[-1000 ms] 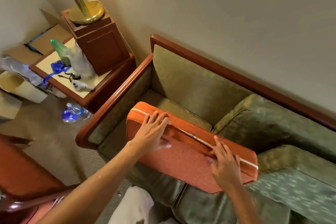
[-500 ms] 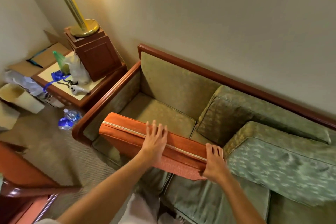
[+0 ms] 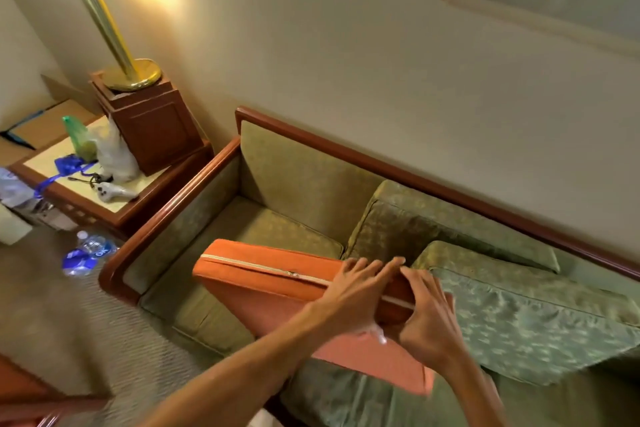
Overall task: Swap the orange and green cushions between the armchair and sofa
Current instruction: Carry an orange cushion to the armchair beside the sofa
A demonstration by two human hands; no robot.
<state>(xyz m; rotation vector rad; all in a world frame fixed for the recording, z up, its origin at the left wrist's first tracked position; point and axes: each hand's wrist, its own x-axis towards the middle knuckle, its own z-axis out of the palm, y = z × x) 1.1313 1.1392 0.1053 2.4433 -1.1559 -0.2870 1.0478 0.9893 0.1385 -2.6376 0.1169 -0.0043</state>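
The orange cushion (image 3: pixel 277 291) is standing on edge on the sofa (image 3: pixel 277 184), zip side up, its lower face leaning toward the camera. Both hands are gripping its right end: the left hand (image 3: pixel 349 291) is lying over the zipped edge with fingers spread, and the right hand (image 3: pixel 426 315) is clasping the corner, thumb in front. A green cushion (image 3: pixel 540 319) is lying just right of it. A lamp (image 3: pixel 131 76) is standing on the tabletop (image 3: pixel 62 152) left of the sofa.

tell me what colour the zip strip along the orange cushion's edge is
Cream-white, running along the orange cushion's top edge; the head view shows it clearly.
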